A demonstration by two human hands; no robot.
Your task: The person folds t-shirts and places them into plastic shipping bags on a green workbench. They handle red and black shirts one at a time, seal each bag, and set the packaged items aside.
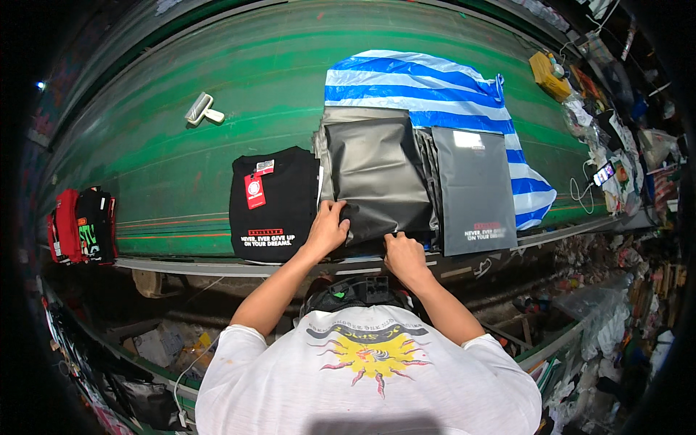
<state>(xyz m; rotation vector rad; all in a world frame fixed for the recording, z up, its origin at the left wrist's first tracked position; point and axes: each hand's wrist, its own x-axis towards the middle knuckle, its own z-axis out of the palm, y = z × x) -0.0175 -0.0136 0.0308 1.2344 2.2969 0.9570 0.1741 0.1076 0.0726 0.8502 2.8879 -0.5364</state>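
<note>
A pile of black plastic bags (373, 156) lies in front of me at the table's near edge. My left hand (330, 226) holds the top bag at its lower left edge, fingers bent over it. At the bag's near edge, my right hand (404, 255) is closed with the fingertips on the plastic. Just left of the pile lies a folded black T-shirt (272, 206) with a red hang tag (254, 190). To the right, a folded shirt in a frosted plastic bag (475, 188) rests partly on a blue-and-white striped plastic sheet (428, 83).
A white-handled lint roller (204, 109) lies on the green table (167, 181). Folded red and black shirts (81, 226) are stacked far left. At the right sit a yellow block (549, 77), a phone (603, 174) with a white cable, and crumpled plastic.
</note>
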